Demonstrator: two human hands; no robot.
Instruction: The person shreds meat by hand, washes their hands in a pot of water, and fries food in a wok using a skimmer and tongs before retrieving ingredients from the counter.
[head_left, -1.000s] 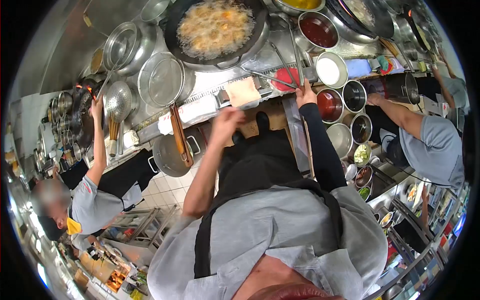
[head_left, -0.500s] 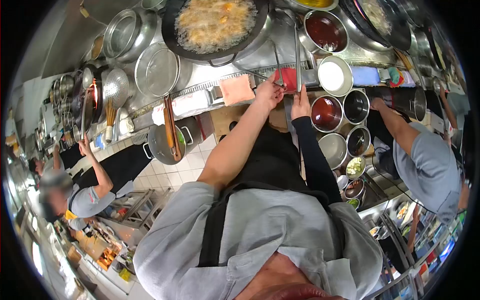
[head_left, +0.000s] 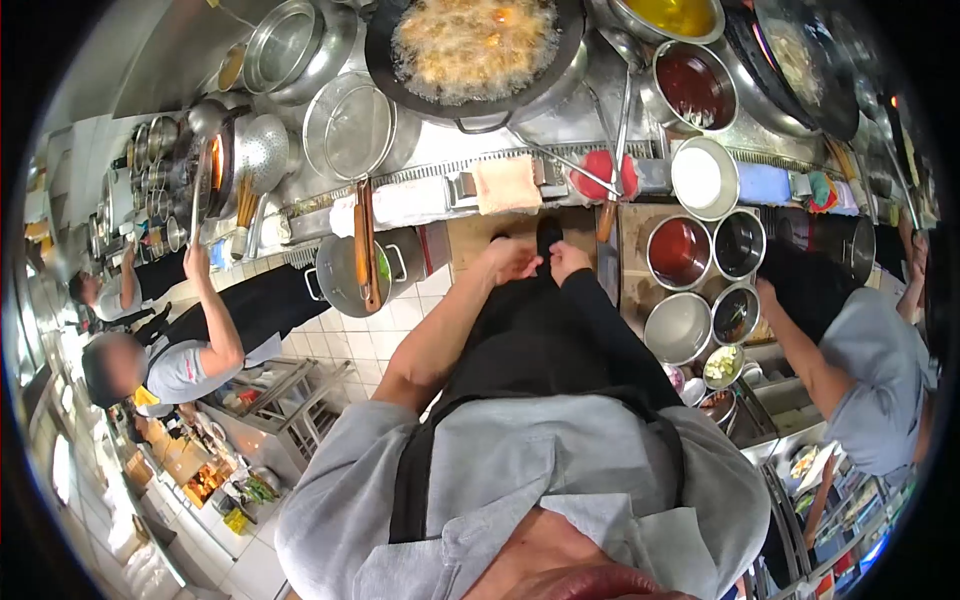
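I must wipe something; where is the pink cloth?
Head view, upper middle: the pink cloth sits at the front of the counter, left of the red cloth.

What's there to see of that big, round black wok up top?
The big, round black wok, apparently metal, has a loop handle on its near edge. Its far edge is cut off. Inside, golden food sits in foaming liquid. It sits over the shiny steel range, underside hidden. The left hand and right hand are clear of it.
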